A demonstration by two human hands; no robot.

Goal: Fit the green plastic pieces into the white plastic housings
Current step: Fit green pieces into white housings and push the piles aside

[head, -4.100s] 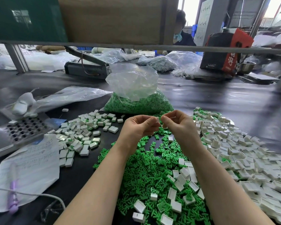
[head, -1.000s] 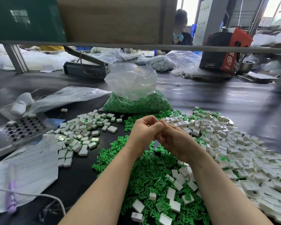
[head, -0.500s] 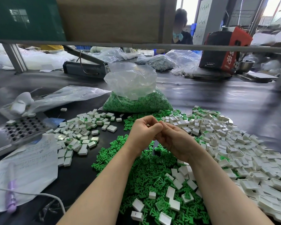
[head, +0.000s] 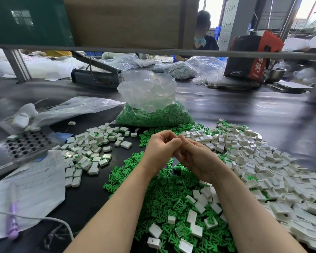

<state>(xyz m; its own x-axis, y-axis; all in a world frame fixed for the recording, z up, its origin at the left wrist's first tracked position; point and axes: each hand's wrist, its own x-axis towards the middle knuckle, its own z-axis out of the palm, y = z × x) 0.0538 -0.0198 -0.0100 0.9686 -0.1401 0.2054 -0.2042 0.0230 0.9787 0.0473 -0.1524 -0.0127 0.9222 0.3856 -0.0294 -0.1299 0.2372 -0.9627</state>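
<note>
My left hand [head: 160, 149] and my right hand [head: 196, 158] are pressed together above the table, fingers curled inward against each other. They grip a small part between them, and it is hidden by the fingers. Under my wrists lies a loose pile of green plastic pieces [head: 171, 194] with a few white housings mixed in. A large heap of white housings [head: 263, 161] spreads out to the right. A smaller group of white housings [head: 91, 148], some showing green, lies to the left.
An open clear bag of green pieces [head: 153, 115] stands behind my hands. At the left are a metal plate with holes [head: 24, 145], a written sheet [head: 33, 185], a purple pen [head: 12, 221] and a cable [head: 44, 218]. A person [head: 202, 33] sits behind the crossbar [head: 226, 53].
Over four seconds my hands dropped lower and closed together, from a fingertip pinch into a tight clasp. Over the last second they have barely moved.
</note>
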